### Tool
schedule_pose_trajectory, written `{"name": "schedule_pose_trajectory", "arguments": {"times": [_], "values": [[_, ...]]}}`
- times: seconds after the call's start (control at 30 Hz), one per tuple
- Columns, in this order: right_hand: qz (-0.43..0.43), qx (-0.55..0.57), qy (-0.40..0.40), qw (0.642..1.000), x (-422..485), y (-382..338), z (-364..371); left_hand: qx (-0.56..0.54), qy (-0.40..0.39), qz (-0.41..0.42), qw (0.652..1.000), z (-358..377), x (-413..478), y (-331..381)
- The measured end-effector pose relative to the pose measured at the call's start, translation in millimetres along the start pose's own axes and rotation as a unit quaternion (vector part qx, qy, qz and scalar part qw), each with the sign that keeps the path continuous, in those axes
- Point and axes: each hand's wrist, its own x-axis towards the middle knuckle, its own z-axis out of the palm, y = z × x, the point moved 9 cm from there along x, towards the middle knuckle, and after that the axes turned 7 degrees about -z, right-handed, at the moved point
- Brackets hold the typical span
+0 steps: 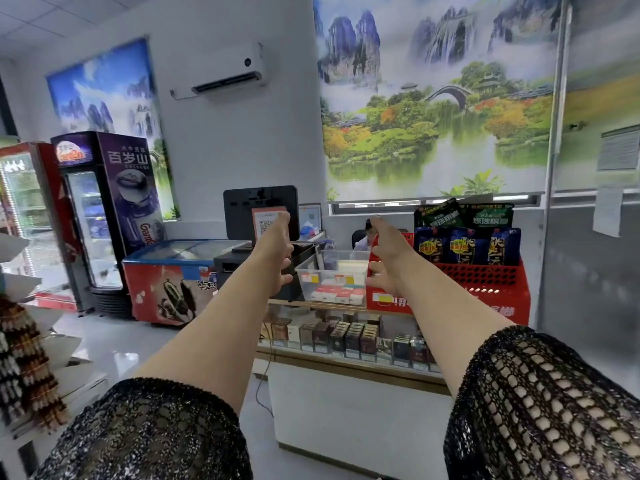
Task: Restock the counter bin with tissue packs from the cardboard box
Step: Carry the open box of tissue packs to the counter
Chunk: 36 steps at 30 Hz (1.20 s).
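Both hands at clear bin, head view.
Clear bin sits on the tabletop, a low layer of red, white and teal tissue packs across its floor. Left hand at the bin's 9 o'clock, right hand at its 3 o'clock; fingers of both released and spread, grasping nothing; contact with the walls cannot be told. Red basket at 3 o'clock, touching the bin, holds upright dark snack bags.

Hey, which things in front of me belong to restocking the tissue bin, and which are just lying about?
Job: clear plastic counter bin; white-and-red tissue packs in it; left hand, right hand, open either side. No cardboard box in view.
Just there: red perforated plastic basket; dark blue snack packets; black monitor.
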Motion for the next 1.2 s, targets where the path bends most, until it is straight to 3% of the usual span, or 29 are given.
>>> {"name": "schedule_pose_trajectory", "arguments": {"times": [0.47,0.77,1.2], "values": [[0.013,-0.036,0.008,0.999,138.5,49.8,37.8,-0.028,0.011,-0.035,0.999,-48.7,151.7,-30.6],[0.044,-0.019,0.036,0.998,263.2,93.5,14.2,-0.024,-0.004,-0.072,0.997,-36.9,288.9,-43.2],[0.112,-0.021,0.087,0.99,366.3,179.3,-9.4,0.017,-0.033,-0.152,0.988,-14.4,420.7,-100.4]]}}
